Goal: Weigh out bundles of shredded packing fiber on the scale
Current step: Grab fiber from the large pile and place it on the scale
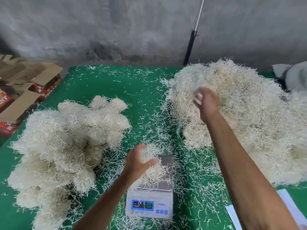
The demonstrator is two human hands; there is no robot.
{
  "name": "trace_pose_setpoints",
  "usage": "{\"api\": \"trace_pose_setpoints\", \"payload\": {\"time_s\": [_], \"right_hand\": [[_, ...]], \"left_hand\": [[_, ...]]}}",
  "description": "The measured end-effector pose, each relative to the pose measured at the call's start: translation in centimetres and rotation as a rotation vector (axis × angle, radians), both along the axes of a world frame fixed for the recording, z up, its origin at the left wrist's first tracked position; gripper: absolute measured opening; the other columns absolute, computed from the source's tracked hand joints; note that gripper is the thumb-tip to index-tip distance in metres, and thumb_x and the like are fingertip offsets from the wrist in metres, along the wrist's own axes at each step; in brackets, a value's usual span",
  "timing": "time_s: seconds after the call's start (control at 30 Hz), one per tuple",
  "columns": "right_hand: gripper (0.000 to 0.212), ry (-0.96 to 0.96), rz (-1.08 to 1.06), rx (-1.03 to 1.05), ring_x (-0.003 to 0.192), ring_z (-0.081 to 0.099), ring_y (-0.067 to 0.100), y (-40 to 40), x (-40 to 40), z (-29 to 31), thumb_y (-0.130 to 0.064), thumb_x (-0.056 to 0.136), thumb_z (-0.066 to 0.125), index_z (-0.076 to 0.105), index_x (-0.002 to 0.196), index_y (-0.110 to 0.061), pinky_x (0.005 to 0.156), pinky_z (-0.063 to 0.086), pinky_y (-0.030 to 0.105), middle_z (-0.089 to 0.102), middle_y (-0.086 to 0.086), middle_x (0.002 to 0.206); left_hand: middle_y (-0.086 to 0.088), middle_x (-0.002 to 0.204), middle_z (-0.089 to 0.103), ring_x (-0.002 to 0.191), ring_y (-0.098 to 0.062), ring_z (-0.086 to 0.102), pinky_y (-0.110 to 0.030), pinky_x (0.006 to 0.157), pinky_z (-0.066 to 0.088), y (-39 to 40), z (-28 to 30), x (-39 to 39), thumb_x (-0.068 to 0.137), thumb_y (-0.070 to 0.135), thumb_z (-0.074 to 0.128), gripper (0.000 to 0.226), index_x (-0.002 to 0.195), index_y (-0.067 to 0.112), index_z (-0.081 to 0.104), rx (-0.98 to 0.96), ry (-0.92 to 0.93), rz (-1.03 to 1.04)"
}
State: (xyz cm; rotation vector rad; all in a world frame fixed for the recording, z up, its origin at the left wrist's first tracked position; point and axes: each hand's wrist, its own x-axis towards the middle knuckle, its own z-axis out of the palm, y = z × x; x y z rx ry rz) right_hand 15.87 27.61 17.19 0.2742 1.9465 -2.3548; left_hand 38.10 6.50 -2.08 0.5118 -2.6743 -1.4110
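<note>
A small white digital scale (149,203) with a steel pan stands at the near middle of the green table (116,83). My left hand (137,161) grips a bundle of pale shredded fiber (154,166) just over the pan, strands touching it. My right hand (206,101) reaches into the big loose fiber heap (249,117) on the right; its fingers are curled and blurred, and what they hold is unclear. The lit display's digits are not readable.
Rounded fiber bundles (63,143) are piled on the left. Loose strands litter the cloth. Open cardboard boxes (25,90) stand off the left edge. White paper (290,208) lies near right. A black-and-white pole (191,45) leans on the grey wall behind.
</note>
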Motion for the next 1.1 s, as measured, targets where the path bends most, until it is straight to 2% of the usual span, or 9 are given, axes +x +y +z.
{"api": "trace_pose_setpoints", "payload": {"time_s": [0.2,0.4,0.5,0.57,0.63,0.7,0.83,0.93,1.1], "right_hand": [[0.067,-0.315,0.152,0.481,0.146,0.039,0.040,0.9,4.9,-12.0,-0.018,0.104,0.058,0.024,0.160,-0.003,0.121,0.033,0.051,0.034,0.021,0.163],[0.055,-0.302,0.175,0.486,0.106,0.065,0.025,0.0,9.3,-15.4,-0.024,0.105,0.056,0.036,0.154,-0.008,0.098,0.051,0.037,0.065,0.011,0.120],[0.045,-0.267,0.177,0.485,0.068,0.055,0.009,-1.0,10.7,-15.5,-0.023,0.104,0.057,0.046,0.145,-0.006,0.063,0.050,0.021,0.062,0.001,0.088],[0.039,-0.249,0.170,0.502,0.064,0.050,0.006,-1.8,11.6,-15.7,-0.023,0.105,0.057,0.051,0.139,-0.007,0.053,0.042,0.014,0.057,-0.004,0.081],[0.040,-0.225,0.181,0.510,0.071,0.056,0.005,-2.6,12.6,-15.5,-0.022,0.106,0.056,0.049,0.142,-0.006,0.059,0.047,0.017,0.059,-0.003,0.086],[0.045,-0.236,0.190,0.497,0.098,0.065,0.014,-3.4,13.4,-15.5,-0.021,0.106,0.056,0.046,0.147,-0.005,0.087,0.057,0.034,0.062,0.000,0.101],[0.045,-0.260,0.227,0.472,0.126,0.058,0.037,-4.2,14.9,-15.8,-0.023,0.105,0.059,0.046,0.145,-0.007,0.107,0.047,0.050,0.058,0.000,0.115],[0.044,-0.288,0.238,0.468,0.119,0.064,0.034,-4.3,15.5,-16.2,-0.024,0.105,0.059,0.046,0.144,-0.009,0.108,0.046,0.052,0.066,0.013,0.118],[0.018,-0.284,0.248,0.496,0.071,0.051,0.009,-4.2,15.7,-17.1,-0.024,0.105,0.059,0.056,0.120,-0.015,0.099,0.053,0.046,0.062,0.001,0.086]], "left_hand": [[0.018,0.134,0.053,0.121,0.005,0.051,-0.022,0.100,0.042,-0.5,1.1,0.1,0.066,0.078,0.074,0.083,0.133,0.042,0.043,0.011,0.097,0.038],[0.021,0.132,0.054,0.118,0.007,0.052,-0.023,0.097,0.045,-1.7,1.4,2.2,0.064,0.070,0.082,0.086,0.135,0.040,0.043,0.033,0.128,0.010],[0.018,0.136,0.051,0.122,0.004,0.051,-0.030,0.106,0.045,-1.9,1.8,3.3,0.063,0.071,0.081,0.093,0.137,0.027,0.045,0.032,0.152,-0.037],[0.017,0.137,0.049,0.126,0.002,0.050,-0.032,0.111,0.042,-2.0,2.0,4.1,0.063,0.069,0.081,0.094,0.137,0.023,0.045,0.050,0.167,-0.051],[0.013,0.136,0.051,0.126,-0.002,0.051,-0.035,0.111,0.043,-2.1,2.1,4.8,0.065,0.061,0.085,0.092,0.138,0.025,0.044,0.059,0.171,-0.053],[0.010,0.136,0.053,0.126,-0.002,0.051,-0.036,0.111,0.043,-2.4,2.1,5.4,0.066,0.054,0.088,0.090,0.139,0.025,0.042,0.061,0.174,-0.042],[0.014,0.136,0.051,0.127,0.003,0.048,-0.033,0.112,0.041,-3.0,2.1,6.7,0.067,0.054,0.087,0.089,0.139,0.029,0.041,0.079,0.168,-0.044],[0.012,0.139,0.051,0.128,0.002,0.047,-0.034,0.112,0.038,-3.4,2.1,7.4,0.067,0.056,0.086,0.089,0.139,0.032,0.040,0.105,0.143,-0.036],[0.010,0.142,0.049,0.127,0.005,0.046,-0.031,0.111,0.037,-3.7,1.7,7.9,0.068,0.056,0.086,0.094,0.143,0.028,0.038,0.094,0.111,-0.007]]}}
